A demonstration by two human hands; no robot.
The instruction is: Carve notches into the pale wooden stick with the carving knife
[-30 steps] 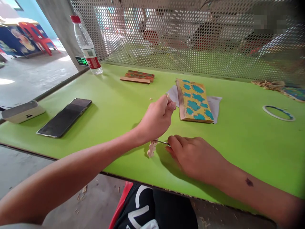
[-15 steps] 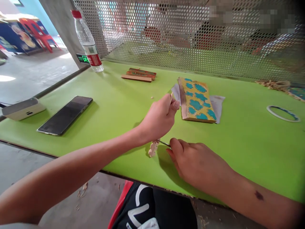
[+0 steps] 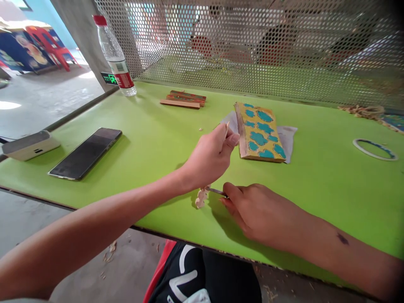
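My left hand [image 3: 213,153] is closed around a pale carved wooden piece [image 3: 201,198]; its wavy-edged end shows below the wrist, and a thin tip pokes out above the thumb. Most of its length is hidden in the fist. My right hand [image 3: 260,212] grips a small carving knife [image 3: 217,192], whose handle is covered by the fingers. The narrow metal blade points left and meets the wood just under my left wrist. Both hands are low over the green table [image 3: 170,147], close to its front edge.
A board painted yellow with teal patches [image 3: 259,136] lies on paper ahead of my left hand. Wooden strips [image 3: 183,99] and a bottle [image 3: 118,63] are further back, before a perforated metal screen [image 3: 221,63]. A phone [image 3: 86,153] lies left; a tape ring [image 3: 358,145] lies right.
The wood's lower end and the blade have shifted very slightly, and my right hand has tipped up a little. My left hand keeps the same hold.
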